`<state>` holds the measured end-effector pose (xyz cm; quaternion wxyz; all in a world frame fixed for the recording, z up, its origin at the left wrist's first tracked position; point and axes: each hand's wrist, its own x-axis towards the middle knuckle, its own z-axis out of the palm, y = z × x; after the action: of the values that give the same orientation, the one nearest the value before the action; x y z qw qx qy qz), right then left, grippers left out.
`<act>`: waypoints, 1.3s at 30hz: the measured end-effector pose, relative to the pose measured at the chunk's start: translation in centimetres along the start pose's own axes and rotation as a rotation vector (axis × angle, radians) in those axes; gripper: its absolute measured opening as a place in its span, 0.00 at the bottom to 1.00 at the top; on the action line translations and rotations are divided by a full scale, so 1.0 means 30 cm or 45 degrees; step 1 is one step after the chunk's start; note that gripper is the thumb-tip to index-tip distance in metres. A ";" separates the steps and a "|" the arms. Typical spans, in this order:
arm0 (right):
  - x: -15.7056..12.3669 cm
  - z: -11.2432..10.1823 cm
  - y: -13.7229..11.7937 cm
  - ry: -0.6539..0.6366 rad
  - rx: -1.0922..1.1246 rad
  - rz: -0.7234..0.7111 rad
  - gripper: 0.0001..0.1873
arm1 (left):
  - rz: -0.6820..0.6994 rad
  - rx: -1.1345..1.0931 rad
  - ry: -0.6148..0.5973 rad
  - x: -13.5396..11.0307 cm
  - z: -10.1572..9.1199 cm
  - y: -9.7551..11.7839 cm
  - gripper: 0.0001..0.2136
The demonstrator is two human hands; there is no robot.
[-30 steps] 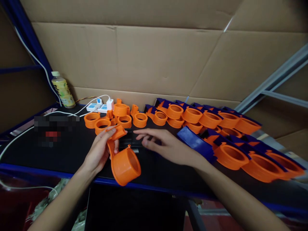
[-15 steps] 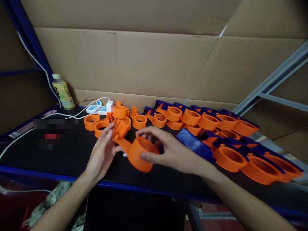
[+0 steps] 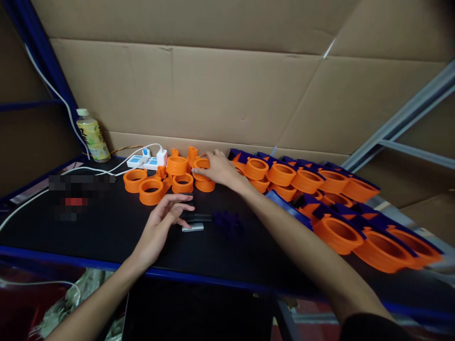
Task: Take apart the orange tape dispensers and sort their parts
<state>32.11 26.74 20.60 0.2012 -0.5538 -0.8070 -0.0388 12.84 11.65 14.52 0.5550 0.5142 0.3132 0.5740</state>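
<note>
My right hand (image 3: 222, 169) reaches to the back row, thumb and fingers around the side of an orange ring part (image 3: 202, 163) stacked on another orange ring. My left hand (image 3: 164, 220) hovers over the black mat, fingers stretched out and apart, close to a dark slim tool (image 3: 201, 218) and a small light-grey bar (image 3: 193, 227). Whether the fingertips touch the tool cannot be made out. A dark purple jagged piece (image 3: 229, 223) lies on the mat right of it. More orange rings (image 3: 151, 190) stand around the stack.
Rows of orange rings with dark-blue parts (image 3: 339, 232) fill the right side. A blue flat piece (image 3: 289, 208) lies beside my right forearm. At the back left are a white power strip (image 3: 142, 162) with cables and a drink bottle (image 3: 93, 137). A cardboard wall (image 3: 227, 94) stands behind.
My right hand has carried the orange ring part from the front to the back, onto another ring. My left hand has come away from that part and moved slightly right and down.
</note>
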 end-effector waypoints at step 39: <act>-0.647 -0.223 -0.300 0.270 -0.039 -0.910 0.09 | -0.272 -0.459 0.004 -0.065 0.055 0.048 0.15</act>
<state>31.74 4.32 21.03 0.2491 -0.2330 -0.9235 -0.1757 13.65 9.16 15.84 0.6953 0.3696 0.2590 0.5594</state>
